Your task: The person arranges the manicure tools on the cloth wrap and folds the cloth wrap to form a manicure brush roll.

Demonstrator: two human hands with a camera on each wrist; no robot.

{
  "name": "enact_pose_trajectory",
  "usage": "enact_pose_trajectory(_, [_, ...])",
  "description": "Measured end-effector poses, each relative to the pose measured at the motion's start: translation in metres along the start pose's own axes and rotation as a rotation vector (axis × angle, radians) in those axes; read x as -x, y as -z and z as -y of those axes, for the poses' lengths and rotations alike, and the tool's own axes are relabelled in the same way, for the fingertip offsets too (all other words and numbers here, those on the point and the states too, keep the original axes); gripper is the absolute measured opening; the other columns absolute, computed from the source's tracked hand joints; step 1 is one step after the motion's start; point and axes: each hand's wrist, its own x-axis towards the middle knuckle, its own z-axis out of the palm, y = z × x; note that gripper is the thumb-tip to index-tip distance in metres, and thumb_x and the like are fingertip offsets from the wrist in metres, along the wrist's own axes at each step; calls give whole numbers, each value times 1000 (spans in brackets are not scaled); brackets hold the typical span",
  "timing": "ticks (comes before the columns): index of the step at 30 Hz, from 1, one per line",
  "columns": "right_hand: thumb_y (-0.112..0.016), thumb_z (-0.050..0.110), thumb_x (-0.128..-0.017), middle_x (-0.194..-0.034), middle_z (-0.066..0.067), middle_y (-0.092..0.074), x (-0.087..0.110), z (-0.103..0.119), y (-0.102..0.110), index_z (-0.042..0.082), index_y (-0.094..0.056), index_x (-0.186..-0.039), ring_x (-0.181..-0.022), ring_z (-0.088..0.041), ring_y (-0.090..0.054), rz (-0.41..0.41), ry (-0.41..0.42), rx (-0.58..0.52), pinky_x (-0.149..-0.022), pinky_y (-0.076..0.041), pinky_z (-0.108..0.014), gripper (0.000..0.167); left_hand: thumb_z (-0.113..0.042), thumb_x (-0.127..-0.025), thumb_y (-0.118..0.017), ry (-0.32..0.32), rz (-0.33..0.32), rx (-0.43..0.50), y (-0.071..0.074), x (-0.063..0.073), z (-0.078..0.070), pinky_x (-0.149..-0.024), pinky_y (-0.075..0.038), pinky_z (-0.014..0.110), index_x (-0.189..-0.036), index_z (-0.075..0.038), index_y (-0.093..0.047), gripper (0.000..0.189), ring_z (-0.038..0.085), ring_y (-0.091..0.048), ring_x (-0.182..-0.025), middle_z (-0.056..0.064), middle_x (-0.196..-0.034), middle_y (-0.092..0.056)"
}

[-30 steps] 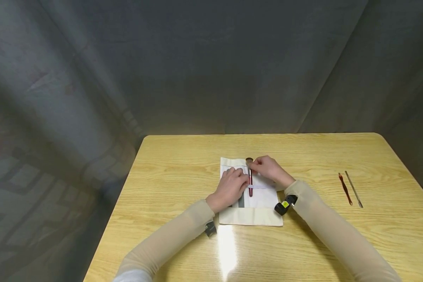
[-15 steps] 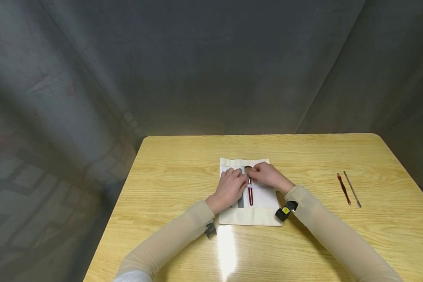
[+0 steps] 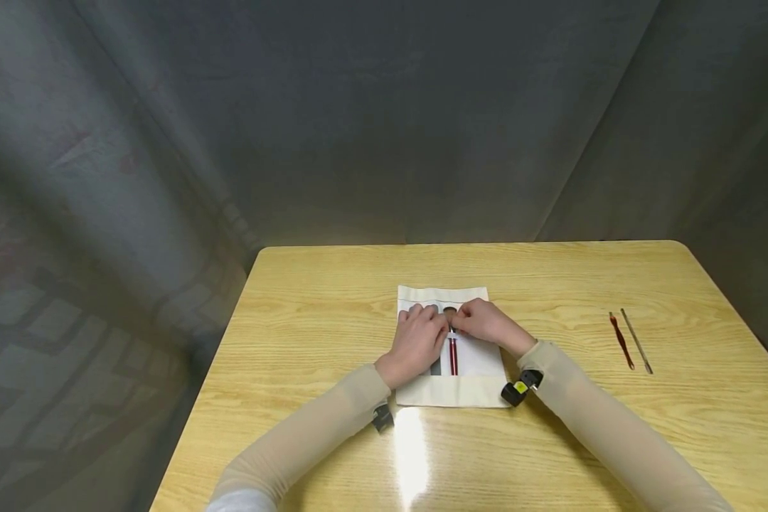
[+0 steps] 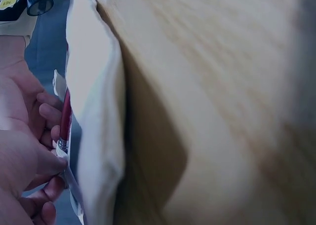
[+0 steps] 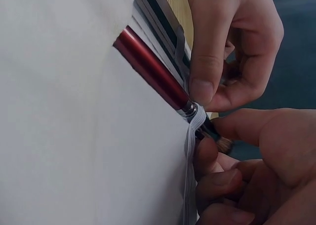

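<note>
A makeup brush (image 3: 453,357) with a dark red handle lies along a cream-white cloth tool roll (image 3: 454,391). Its handle end meets the edge of the folded front flap. A white elastic band (image 5: 196,117) loops round the brush's metal collar. My right hand (image 3: 486,320) pinches the brush near its bristles, which the fingers partly hide. My left hand (image 3: 416,336) lies over the roll's left part, its thumb and forefinger pinching the elastic band beside the collar. Under that hand, a dark grey strip (image 3: 436,368) shows, mostly covered.
To the right on the wooden table (image 3: 320,306) lie a thin tool with a dark red handle (image 3: 621,341) and a slim metal rod (image 3: 636,341), side by side. A grey curtain (image 3: 384,128) hangs behind the table.
My right hand has drawn the brush toward the front of the roll, through the band, until its handle reaches the flap. My left hand has stayed nearly still.
</note>
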Motion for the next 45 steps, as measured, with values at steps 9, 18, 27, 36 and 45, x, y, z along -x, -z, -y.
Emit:
enact_pose_trajectory(9, [-61, 23, -99, -60, 2, -50, 2, 0, 0, 10, -59, -66, -57, -13, -44, 14, 15, 4, -55, -33, -27, 36, -28, -105, -62, 8, -4, -2, -1, -1, -1, -83, -39, 37, -97, -21, -73, 16, 18, -51, -93, -5, -98, -61])
enact_pose_trajectory(18, [-61, 22, -100, -59, 3, -49, 4, 1, 0, 10, -59, -66, -56, -12, -42, 24, 10, 7, -55, -32, -26, 36, -29, -106, -61, 17, 1, -5, -2, -1, -2, -84, -39, 37, -97, -22, -72, 16, 17, -50, -93, -6, -98, -61])
enact_pose_trajectory(27, [-65, 24, -101, -68, -1, -59, 8, -2, 1, 7, -64, -74, -62, -14, -49, -2, 16, 2, -59, -39, -28, 32, -29, -106, -62, 6, -1, -23, -2, 1, -3, -81, -39, 36, -104, -21, -75, 16, 18, -50, -92, -5, -97, -62])
enact_pose_trajectory(36, [-63, 25, -103, -77, -7, -62, 24, -9, 23, 3, -69, -92, -64, -16, -51, -23, 10, -3, -59, -42, -32, 25, -27, -104, -64, -1, -19, 0, -3, 2, -2, -78, -37, 33, -107, -21, -76, 14, 17, -49, -89, -5, -92, -60])
enact_pose_trajectory(45, [-63, 23, -104, -74, -3, -58, 51, -35, 46, 2, -69, -95, -64, -16, -48, -106, 29, 29, -59, -39, -31, 23, -26, -102, -66, -17, -35, 57, 0, 4, -1, -78, -37, 34, -103, -23, -76, 10, 16, -48, -87, -5, -92, -61])
